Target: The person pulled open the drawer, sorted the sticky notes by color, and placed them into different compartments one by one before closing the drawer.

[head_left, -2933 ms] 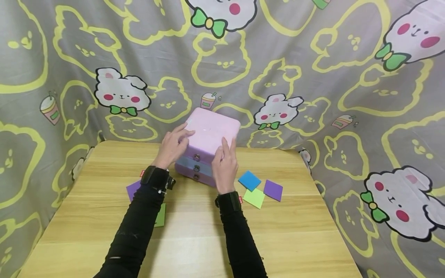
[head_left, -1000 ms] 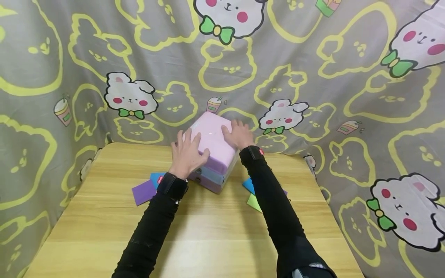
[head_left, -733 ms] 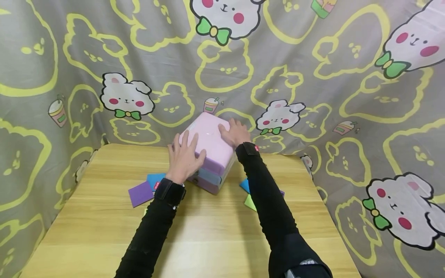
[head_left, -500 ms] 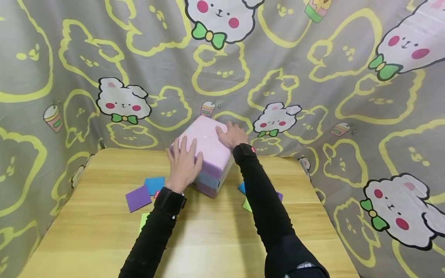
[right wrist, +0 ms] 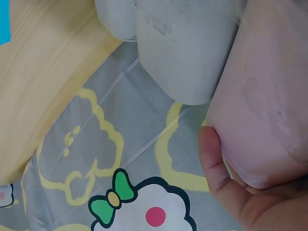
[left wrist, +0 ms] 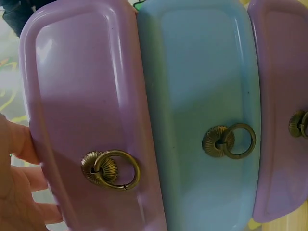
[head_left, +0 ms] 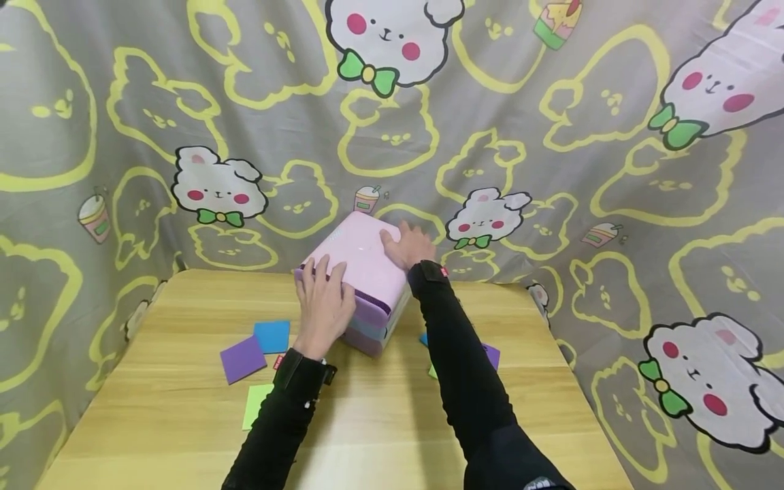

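Observation:
A small chest of drawers (head_left: 361,255) with a pink top stands turned at an angle at the table's back edge. My left hand (head_left: 323,306) curls its fingers over the upper edge of the purple top drawer (left wrist: 82,96); a dark gap shows between that drawer front and the pink top. In the left wrist view, the blue middle drawer (left wrist: 197,72) and another purple drawer (left wrist: 284,96) follow, each with a brass ring pull. My right hand (head_left: 412,246) grips the chest's far right corner, thumb on top, with fingers (right wrist: 214,159) round the back edge.
Left of the chest lie a blue square (head_left: 271,337), a purple square (head_left: 243,358) and a lime square (head_left: 256,403), partly under the left sleeve. On the right, a purple square (head_left: 491,356) and others are mostly hidden by the right arm. A patterned curtain (head_left: 294,116) hangs behind the wooden table (head_left: 367,442).
The chest has been turned from its earlier angle, and my right hand has moved from its front to its far right corner. Within the last half second the top drawer has come slightly out.

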Demonstrator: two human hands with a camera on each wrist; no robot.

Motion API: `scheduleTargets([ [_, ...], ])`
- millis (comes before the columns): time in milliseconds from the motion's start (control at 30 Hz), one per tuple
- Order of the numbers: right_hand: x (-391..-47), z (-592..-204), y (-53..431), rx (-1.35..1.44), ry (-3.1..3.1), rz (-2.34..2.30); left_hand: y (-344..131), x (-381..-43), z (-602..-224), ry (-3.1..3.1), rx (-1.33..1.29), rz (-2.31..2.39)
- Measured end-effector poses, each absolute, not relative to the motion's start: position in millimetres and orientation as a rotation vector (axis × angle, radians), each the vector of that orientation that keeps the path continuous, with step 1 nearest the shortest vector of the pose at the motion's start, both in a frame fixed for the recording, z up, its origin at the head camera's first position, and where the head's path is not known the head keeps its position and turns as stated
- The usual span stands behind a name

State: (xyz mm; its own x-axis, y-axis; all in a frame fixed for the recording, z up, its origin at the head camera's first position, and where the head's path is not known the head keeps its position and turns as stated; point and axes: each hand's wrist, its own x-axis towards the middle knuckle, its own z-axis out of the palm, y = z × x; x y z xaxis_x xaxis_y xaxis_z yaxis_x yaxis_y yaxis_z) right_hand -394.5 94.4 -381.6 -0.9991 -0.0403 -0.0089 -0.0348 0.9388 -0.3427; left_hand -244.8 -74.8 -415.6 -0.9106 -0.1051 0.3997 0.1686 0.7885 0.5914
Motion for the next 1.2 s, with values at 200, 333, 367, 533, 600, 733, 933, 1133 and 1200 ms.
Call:
scheduleTargets([
  [200,-393.4,-384.4,94.6,-0.073,3.065,-0.558,-76.2,-234.4,-416.7,-2.541,-0.023,-0.921],
  [333,-394.5,-384.7,93.9,-0.068,3.061,-0.557,-78.2,-230.0,-416.7,-2.544,-0.023,-0.93],
  [367,-395.0,-384.5,94.3,-0.059,3.061,-0.555,-78.4,-229.1,-416.5,-2.548,-0.026,-0.931],
  [533,-396.5,-382.7,96.2,-0.035,3.049,-0.541,-79.8,-224.2,-415.9,-2.576,-0.038,-0.918],
  [600,-396.6,-381.4,96.1,-0.033,3.041,-0.545,-80.7,-222.4,-415.6,-2.578,-0.046,-0.919],
  [733,-393.6,-377.7,95.5,-0.032,3.038,-0.577,-82.5,-219.2,-415.1,-2.571,-0.057,-0.935],
  [933,-396.2,-376.7,94.5,-0.032,3.048,-0.595,-85.7,-214.3,-415.5,-2.559,-0.056,-0.928],
  [1133,-395.6,-377.2,94.4,-0.023,3.05,-0.589,-88.5,-207.8,-416.5,-2.534,-0.048,-0.926],
  [1200,-394.7,-377.2,93.8,-0.016,3.051,-0.593,-89.3,-205.6,-417.7,-2.531,-0.045,-0.931],
])
